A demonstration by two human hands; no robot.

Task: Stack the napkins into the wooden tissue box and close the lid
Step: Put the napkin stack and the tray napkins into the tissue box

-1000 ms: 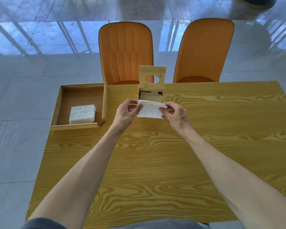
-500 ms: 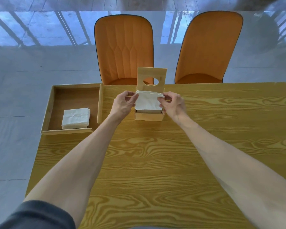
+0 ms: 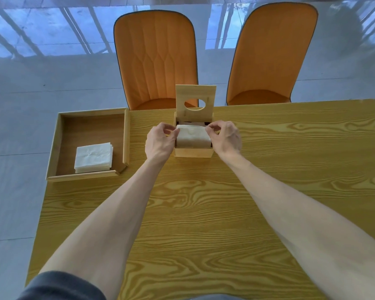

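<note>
Both hands, left (image 3: 159,140) and right (image 3: 225,138), pinched the far corners of a soft, light napkin wad (image 3: 193,135) sagging into the open box (image 3: 192,152), best gripped at edges.

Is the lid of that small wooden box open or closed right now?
Open. The wooden lid with the oval hole stands upright behind the light wooden tissue box, whose top is uncovered, showing white napkins inside.

floor (image 3: 41,87): pale grey glossy tiles, thin dark joints
reflection (image 3: 52,29): blue-white daylight with slanted bar shapes, across far floor
table (image 3: 204,213): yellow wood, bold grain, fills lower middle
chairs: two orange padded, dark piping, at far edge; left chair (image 3: 155,57) quilted back, right chair (image 3: 273,53) plain back
walls, windows: out of view
</note>
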